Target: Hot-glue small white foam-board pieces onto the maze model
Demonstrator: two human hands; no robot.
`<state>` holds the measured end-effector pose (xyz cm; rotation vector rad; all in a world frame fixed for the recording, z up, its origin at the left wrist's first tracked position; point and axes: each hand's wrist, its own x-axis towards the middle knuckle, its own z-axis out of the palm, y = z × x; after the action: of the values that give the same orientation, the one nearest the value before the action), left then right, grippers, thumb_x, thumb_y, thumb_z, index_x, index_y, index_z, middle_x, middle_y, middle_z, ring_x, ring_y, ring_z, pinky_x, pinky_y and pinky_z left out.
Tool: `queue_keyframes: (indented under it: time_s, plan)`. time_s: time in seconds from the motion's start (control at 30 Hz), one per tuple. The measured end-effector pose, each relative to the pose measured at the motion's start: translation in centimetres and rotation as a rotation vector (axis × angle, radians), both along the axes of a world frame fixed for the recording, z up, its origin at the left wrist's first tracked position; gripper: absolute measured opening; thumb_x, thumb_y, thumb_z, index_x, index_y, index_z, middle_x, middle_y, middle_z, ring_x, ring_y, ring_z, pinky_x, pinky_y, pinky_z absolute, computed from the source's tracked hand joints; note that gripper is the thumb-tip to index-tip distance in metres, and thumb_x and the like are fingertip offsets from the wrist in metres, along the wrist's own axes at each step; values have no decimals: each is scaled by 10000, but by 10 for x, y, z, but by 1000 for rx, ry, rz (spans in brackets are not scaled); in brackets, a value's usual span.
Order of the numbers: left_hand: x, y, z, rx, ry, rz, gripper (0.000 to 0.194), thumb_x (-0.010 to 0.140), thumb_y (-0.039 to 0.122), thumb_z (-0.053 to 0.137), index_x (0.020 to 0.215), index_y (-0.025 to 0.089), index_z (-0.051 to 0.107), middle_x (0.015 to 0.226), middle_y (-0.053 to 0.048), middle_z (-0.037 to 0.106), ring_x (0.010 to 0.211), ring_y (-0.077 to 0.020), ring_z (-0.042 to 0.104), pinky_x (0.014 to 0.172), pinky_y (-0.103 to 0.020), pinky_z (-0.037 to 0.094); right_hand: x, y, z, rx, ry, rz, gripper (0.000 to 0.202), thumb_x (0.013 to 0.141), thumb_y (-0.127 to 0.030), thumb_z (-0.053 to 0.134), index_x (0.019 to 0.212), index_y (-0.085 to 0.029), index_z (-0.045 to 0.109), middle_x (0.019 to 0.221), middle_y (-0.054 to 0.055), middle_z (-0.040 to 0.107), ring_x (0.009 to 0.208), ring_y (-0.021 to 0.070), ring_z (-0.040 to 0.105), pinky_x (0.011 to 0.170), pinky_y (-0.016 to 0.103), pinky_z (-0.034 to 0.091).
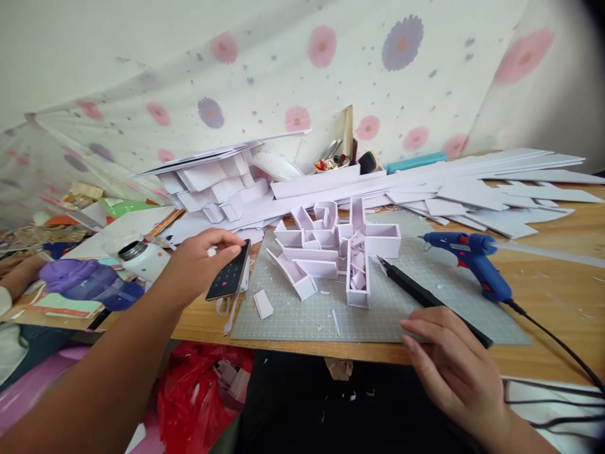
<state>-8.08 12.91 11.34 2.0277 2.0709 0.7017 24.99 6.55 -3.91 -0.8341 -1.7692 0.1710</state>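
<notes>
My left hand (201, 265) is over the near edge of a dark phone (231, 271) with its screen lit, thumb and forefinger stretched out at its top; a tiny white spot shows beside the fingers. Palm down at the front edge of the grey cutting mat (293, 321), my right hand (454, 359) holds nothing, its fingers loosely extended. Just beyond it lies a black craft knife (425, 296), blade pointing to white foam-board boxes (382, 239) in the middle of the mat. One narrow box (358, 299) contains scraps. A small white board piece (263, 304) lies at the left.
A blue glue gun (472, 252) with a cord lies on the right. White board sheets (472, 195) and stacked board pieces (212, 189) cover the back. At left are a purple bottle (89, 284) and a white bottle (146, 261). A red bag (198, 397) hangs below the table.
</notes>
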Motion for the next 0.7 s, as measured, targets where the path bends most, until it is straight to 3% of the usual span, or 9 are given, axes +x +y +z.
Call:
queue_keyframes:
  time_s: [0.1,0.2,0.23,0.33,0.43,0.53,0.6,0.7]
  plan:
    - [-32,-37,-16,78,-69,236,166,824,345,537,887,235,644,928,18,690,892,-229,611,810,-319,454,2,0,-5,5,-46,14,287,795,-53,599,1044,-194,617,853,71,608,782,210,599,608,318,505]
    - [-33,-69,-52,177,-113,313,151,816,335,552,850,224,650,841,12,686,833,-216,623,786,-321,478,1,1,-3,-17,-90,40,266,792,-64,611,1033,-176,625,867,79,611,800,210,607,613,301,517]
    - [-26,-76,-66,233,-142,277,160,826,352,560,863,230,655,848,4,688,835,-211,628,772,-314,483,-2,1,0,-16,-101,57,264,793,-59,605,1029,-175,626,863,76,615,799,205,611,619,291,524]
    - [3,-83,-100,316,-202,0,98,836,261,565,869,229,652,857,-7,694,822,-178,649,782,-283,502,-22,2,16,-18,-145,151,305,814,-45,569,1081,-184,615,907,78,647,853,193,636,703,268,556]
    - [30,-75,-118,294,-267,-147,127,843,176,535,895,208,646,874,-25,704,802,-159,665,745,-260,530,-53,3,26,-216,-157,241,431,883,-119,538,1304,-207,505,1179,116,627,1092,207,606,890,308,548]
    - [44,-65,-127,245,-325,-196,212,835,148,506,979,199,653,967,-60,713,871,-181,680,773,-291,559,-81,4,21,-536,-85,308,605,935,-211,496,1485,-261,249,1501,123,369,1353,245,397,1030,432,463]
    - [47,-62,-133,207,-374,-193,282,830,145,494,1063,197,643,1070,-85,701,935,-199,680,819,-325,568,-95,7,11,-640,-30,314,692,928,-216,502,1514,-291,141,1576,97,221,1427,261,249,1109,524,331]
    - [48,-63,-141,147,-469,-180,343,827,151,486,1141,185,621,1134,-107,685,975,-212,681,855,-359,571,-107,16,-3,-737,70,324,712,896,-198,529,1508,-293,178,1570,88,246,1427,262,249,1127,547,272]
